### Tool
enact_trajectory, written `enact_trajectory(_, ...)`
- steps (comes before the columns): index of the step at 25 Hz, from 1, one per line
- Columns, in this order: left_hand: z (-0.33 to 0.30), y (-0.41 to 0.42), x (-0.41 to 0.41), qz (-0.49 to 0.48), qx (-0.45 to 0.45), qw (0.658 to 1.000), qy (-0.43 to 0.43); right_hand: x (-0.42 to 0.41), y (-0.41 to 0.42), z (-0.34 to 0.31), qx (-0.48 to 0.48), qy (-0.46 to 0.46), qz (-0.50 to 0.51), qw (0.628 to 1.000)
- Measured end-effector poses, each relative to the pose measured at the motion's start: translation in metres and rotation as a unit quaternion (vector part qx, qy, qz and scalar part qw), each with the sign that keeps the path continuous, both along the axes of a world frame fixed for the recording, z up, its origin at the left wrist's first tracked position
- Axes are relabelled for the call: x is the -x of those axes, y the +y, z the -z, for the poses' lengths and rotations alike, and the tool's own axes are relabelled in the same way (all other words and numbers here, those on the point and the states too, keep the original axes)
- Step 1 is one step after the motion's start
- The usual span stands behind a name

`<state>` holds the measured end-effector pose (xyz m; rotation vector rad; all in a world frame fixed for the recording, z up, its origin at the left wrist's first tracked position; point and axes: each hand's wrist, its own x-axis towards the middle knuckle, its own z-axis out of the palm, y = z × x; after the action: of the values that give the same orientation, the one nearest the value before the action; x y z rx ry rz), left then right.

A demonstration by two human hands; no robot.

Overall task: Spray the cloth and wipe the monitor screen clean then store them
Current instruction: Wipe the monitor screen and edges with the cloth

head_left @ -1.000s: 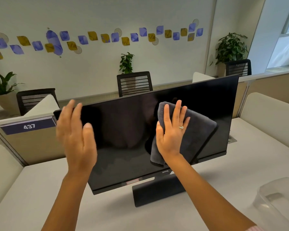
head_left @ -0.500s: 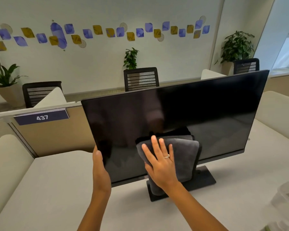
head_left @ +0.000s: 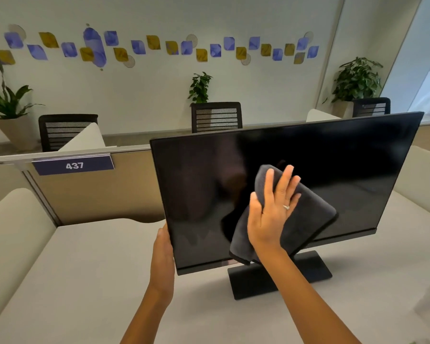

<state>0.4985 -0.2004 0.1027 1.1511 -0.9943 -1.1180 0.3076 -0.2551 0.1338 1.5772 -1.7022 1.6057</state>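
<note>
Grip, right hand: fingers are spread and straight, the palm pressed flat onto the cloth; nothing is pinched. A ring is worn on one finger.

Item held: dark grey cloth, folded, pinned against the monitor screen at its lower middle, one corner hanging below the bottom bezel beneath the wrist.

Grip, left hand: set well to the left of the cloth, at the lower left edge of the monitor, which is steadied by it. Fingers pass behind the frame and are hidden, so whether they are curled round it cannot be told.

Below the grip: monitor stand, resting on a pale desk.

Beyond the grip: a partition with a number plate, mesh-backed chairs and potted plants by the wall.

Not seen: a spray bottle.

Step in hand, as judged: wiping of the screen, mid-task.

Next move, as judged: flat pressure is to be kept while the cloth is swept over the unwiped upper and right areas, the frame being braced throughout; storage is then to be done.
</note>
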Motion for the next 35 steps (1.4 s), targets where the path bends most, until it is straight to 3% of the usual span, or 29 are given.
enact_trajectory(4, 0.001, -0.001, -0.014, 0.075, 0.005, 0.997, 0.023, -0.056, -0.003, -0.012, 0.027, 0.123, -0.037, 0.991)
enact_trajectory(9, -0.001, 0.001, -0.025, 0.132, 0.02, 0.987, 0.086, -0.084, 0.012, 0.024, 0.017, 0.293, -0.082, 0.952)
enact_trajectory(18, -0.004, 0.0, -0.026, 0.139, -0.009, 0.989, 0.057, -0.069, 0.042, 0.129, -0.056, 0.41, -0.097, 0.905)
enact_trajectory(23, 0.0, -0.002, -0.025, 0.136, -0.02, 0.989, 0.055, -0.074, 0.041, 0.122, -0.059, 0.378, -0.086, 0.92)
enact_trajectory(29, 0.001, -0.002, -0.029, 0.148, -0.004, 0.987, 0.066, -0.107, 0.022, 0.042, -0.013, 0.254, -0.084, 0.964)
enact_trajectory(35, 0.001, -0.004, -0.026, 0.118, -0.025, 0.989, 0.084, -0.115, 0.003, -0.025, 0.05, 0.211, -0.086, 0.972)
